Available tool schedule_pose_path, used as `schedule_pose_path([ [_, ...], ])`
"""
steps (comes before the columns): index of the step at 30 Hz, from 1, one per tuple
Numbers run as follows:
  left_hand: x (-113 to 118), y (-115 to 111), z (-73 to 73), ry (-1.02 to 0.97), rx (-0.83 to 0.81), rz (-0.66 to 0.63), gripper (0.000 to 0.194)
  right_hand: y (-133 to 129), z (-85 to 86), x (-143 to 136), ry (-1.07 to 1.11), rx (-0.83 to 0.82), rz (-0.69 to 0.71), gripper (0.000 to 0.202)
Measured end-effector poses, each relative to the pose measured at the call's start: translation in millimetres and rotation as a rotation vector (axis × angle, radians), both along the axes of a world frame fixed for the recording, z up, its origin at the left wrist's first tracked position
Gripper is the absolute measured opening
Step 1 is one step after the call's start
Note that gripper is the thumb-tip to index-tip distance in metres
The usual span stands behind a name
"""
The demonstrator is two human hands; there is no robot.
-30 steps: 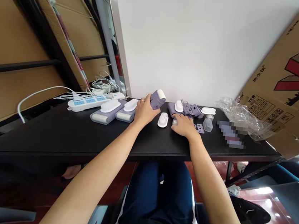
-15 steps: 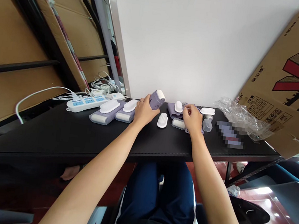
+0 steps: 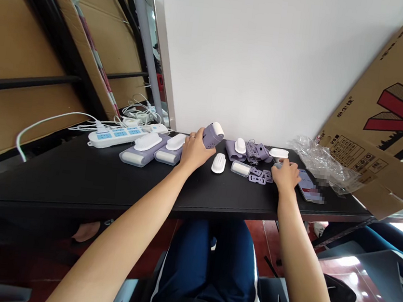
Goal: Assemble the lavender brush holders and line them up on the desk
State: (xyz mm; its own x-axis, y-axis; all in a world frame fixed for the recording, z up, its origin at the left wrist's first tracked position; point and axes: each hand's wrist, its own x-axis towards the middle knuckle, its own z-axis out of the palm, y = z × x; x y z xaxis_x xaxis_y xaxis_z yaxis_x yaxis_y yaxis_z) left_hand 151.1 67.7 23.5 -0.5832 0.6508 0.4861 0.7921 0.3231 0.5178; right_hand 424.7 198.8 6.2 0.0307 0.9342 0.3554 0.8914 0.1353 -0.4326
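My left hand (image 3: 194, 151) is wrapped round a purple case with a white roller end (image 3: 213, 135), held tilted above the black table. A white ribbed brush piece (image 3: 218, 163) lies just to its right. My right hand (image 3: 287, 175) has its fingers closed on a small clear cap (image 3: 278, 164), mostly hidden by the fingers. Left of that hand are flat purple cut-out pieces (image 3: 257, 179) and a clear cover with a white roller (image 3: 240, 168). Behind them stand a purple case with a white brush on top (image 3: 240, 146) and more purple parts (image 3: 257, 152).
Two purple cases with white tops (image 3: 140, 155) (image 3: 168, 155) sit at left beside a white power strip (image 3: 126, 135) with cables. On the right are a phone (image 3: 308, 186), crumpled clear plastic (image 3: 326, 162) and a large cardboard box (image 3: 382, 123). A white wall stands behind.
My right hand has moved right, from above the flat purple pieces to the clear cap, uncovering those pieces. My left hand still holds the purple case in nearly the same place.
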Motion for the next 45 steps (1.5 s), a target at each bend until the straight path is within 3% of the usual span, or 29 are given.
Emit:
schedule_pose_path([
  [3,1.9,-0.6,0.0,0.038,0.009,0.007,0.073,-0.3,-1.4,6.5,-0.025,-0.100,0.033,0.052],
  [5,3.8,-1.7,0.5,0.088,0.041,0.012,0.073,-1.6,5.0,2.5,0.077,-0.018,0.086,0.052],
  [7,5.6,-3.1,1.1,0.157,0.074,0.002,0.076,-4.5,16.3,-10.8,0.315,0.101,0.209,0.050],
  [9,6.6,-4.3,0.8,0.235,0.086,-0.030,0.079,-9.7,28.4,-34.7,0.629,0.138,0.415,0.054],
  [12,6.5,-5.4,-1.5,0.335,0.076,-0.084,0.078,-20.3,38.2,-84.1,0.994,-0.012,0.698,0.055],
  [16,4.9,-5.8,-5.5,0.387,0.042,-0.087,0.079,-34.8,28.8,-138.6,1.211,-0.026,0.841,0.050],
  [22,3.3,-5.0,-8.5,0.429,0.026,-0.063,0.078,-48.5,7.5,-144.3,1.097,-0.092,0.926,0.062],
  [33,7.6,-6.7,-9.0,0.484,0.030,-0.048,0.078,-51.3,4.8,-140.5,0.959,-0.097,0.907,0.070],
  [40,9.7,-10.1,-6.8,0.489,0.018,-0.035,0.077,-57.3,3.8,-135.9,0.836,-0.157,1.042,0.087],
  [45,15.5,-11.6,-6.0,0.489,0.028,-0.027,0.077,-54.1,1.4,-133.6,0.782,-0.056,1.040,0.085],
])
